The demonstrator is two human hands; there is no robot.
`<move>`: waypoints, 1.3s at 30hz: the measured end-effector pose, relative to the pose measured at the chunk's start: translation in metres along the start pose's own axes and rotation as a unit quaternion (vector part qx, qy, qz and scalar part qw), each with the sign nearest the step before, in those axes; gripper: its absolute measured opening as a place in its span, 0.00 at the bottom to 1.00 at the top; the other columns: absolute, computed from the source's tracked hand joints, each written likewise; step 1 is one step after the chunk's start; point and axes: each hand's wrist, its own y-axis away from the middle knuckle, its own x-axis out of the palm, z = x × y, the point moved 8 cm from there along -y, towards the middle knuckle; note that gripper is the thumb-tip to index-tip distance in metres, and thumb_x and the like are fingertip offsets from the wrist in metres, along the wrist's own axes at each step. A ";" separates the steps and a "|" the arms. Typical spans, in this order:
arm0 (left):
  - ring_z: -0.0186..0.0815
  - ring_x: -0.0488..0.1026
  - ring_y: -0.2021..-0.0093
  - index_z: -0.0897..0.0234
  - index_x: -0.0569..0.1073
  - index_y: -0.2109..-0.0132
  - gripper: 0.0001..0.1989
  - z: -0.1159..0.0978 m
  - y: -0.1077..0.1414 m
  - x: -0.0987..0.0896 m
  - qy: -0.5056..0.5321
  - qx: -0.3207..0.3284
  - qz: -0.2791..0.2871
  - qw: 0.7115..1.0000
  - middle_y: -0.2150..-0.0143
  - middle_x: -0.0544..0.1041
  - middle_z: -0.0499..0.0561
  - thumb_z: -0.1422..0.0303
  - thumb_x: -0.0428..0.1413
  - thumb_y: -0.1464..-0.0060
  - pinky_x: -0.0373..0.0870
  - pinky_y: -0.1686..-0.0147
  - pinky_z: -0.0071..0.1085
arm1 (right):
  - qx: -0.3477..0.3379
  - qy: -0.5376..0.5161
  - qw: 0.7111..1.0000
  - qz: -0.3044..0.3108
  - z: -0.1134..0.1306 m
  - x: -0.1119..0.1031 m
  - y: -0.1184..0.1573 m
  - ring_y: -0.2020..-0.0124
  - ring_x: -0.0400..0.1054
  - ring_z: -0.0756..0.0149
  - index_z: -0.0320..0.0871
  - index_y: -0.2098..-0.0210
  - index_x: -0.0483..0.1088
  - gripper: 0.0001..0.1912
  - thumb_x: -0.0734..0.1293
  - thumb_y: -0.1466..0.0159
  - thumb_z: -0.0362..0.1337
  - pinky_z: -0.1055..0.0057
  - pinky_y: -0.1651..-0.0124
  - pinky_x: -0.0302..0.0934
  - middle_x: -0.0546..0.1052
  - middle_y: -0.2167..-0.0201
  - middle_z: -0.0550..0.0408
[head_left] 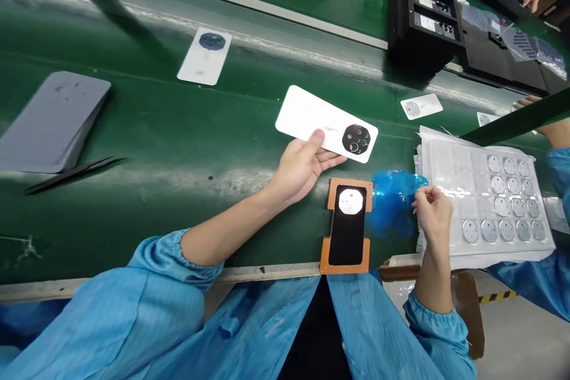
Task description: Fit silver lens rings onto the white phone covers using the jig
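Note:
My left hand [303,166] grips a white phone back cover [307,113] over the bench, thumb on top and fingers beneath. A dark round camera plate [356,139] sits at the cover's right end. My right hand [433,214] pinches the edge of a shiny blue plastic film [394,196]. The film lies beside an orange fixture [345,266] at the bench's front edge. This fixture holds a black phone-shaped panel [346,234] with a white round disc [351,201] near its top.
To the right, a clear tray [454,231] carries several round camera plates. Black tweezers [73,175] lie by a stack of grey panels [53,119] at left. More white covers [205,59] rest farther back, near a black rack [425,18]. A co-worker's arm [556,130] reaches in at right.

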 end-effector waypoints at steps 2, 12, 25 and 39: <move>0.48 0.80 0.46 0.67 0.76 0.47 0.20 -0.007 0.003 0.002 -0.027 0.011 0.006 1.000 0.47 0.81 0.62 0.56 0.63 0.39 0.79 0.45 0.47 | -0.029 0.073 0.996 0.038 -0.008 0.012 0.008 0.77 0.69 0.60 0.47 0.73 0.69 0.08 0.63 0.39 0.41 0.66 0.70 0.59 0.74 0.80 0.56; 0.43 0.79 0.43 0.60 0.74 0.39 0.17 -0.024 0.085 0.028 -0.549 0.292 0.245 0.744 0.42 0.80 0.54 0.69 0.51 0.31 0.78 0.43 0.36 | -0.222 0.079 0.971 0.043 0.048 -0.014 0.064 0.74 0.73 0.66 0.45 0.65 0.72 0.12 0.66 0.31 0.46 0.69 0.70 0.67 0.78 0.72 0.56; 0.46 0.78 0.42 0.78 0.69 0.41 0.16 0.043 0.123 0.043 -0.717 0.473 0.251 0.447 0.44 0.79 0.65 0.80 0.49 0.33 0.78 0.42 0.39 | -0.589 0.150 0.791 0.072 0.079 0.051 0.120 0.42 0.74 0.53 0.40 0.31 0.62 0.27 0.61 0.29 0.25 0.58 0.42 0.73 0.79 0.45 0.41; 0.53 0.69 0.33 0.75 0.72 0.46 0.12 0.065 0.101 0.023 -0.762 0.384 0.265 0.449 0.37 0.72 0.74 0.76 0.52 0.34 0.71 0.35 0.48 | -0.587 0.272 0.757 0.089 0.077 0.070 0.120 0.52 0.72 0.54 0.36 0.35 0.66 0.23 0.58 0.29 0.25 0.60 0.56 0.66 0.76 0.40 0.41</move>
